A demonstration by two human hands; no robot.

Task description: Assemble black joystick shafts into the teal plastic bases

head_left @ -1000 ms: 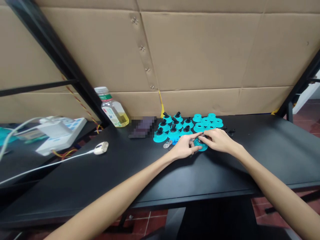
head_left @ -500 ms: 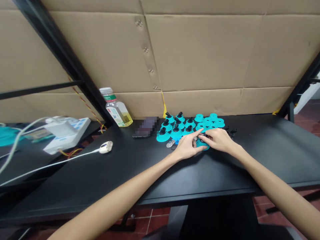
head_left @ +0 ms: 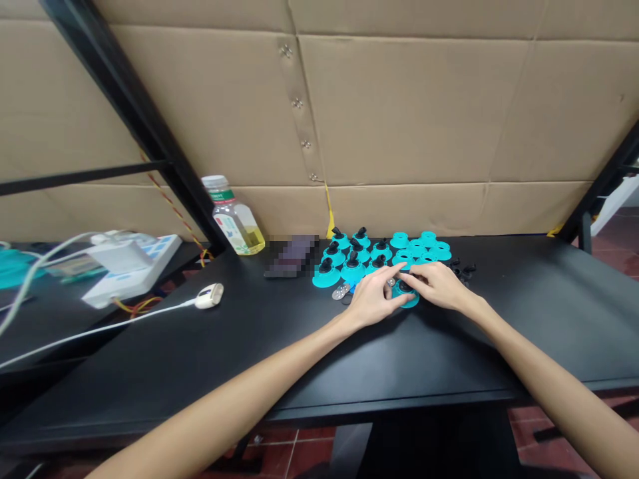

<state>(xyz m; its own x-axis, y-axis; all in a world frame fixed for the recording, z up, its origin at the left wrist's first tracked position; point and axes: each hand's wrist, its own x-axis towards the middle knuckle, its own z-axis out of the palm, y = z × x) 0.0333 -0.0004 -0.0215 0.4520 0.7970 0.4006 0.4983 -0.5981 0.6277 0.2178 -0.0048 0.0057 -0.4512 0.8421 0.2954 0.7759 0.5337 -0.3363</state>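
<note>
My left hand [head_left: 373, 297] curls its thumb and forefinger round a teal, suction-cup-shaped base [head_left: 410, 301] on the black table. Over the same base, my right hand [head_left: 439, 283] has its fingers bent in a pinch at the black fitting [head_left: 406, 286] in its middle; the fingertips partly hide it. Beside my left hand lie a round metal disc [head_left: 341, 291] and a small blue piece, mostly covered. Behind that hand stand several teal bases with black knobs [head_left: 353, 265]. Several teal bases with open holes [head_left: 439, 251] are grouped behind my right hand.
Small black parts [head_left: 466, 271] lie right of the bases. A dark phone-like slab with blurred surface [head_left: 292, 257], a bottle of yellow liquid [head_left: 237, 223] and a white cable's plug [head_left: 209, 296] are to the left. A cardboard wall [head_left: 409, 106] closes off the back.
Both hands stay at the same base. My right fingers have shifted slightly, and more of the base and its black fitting shows. The view has tilted a little.
</note>
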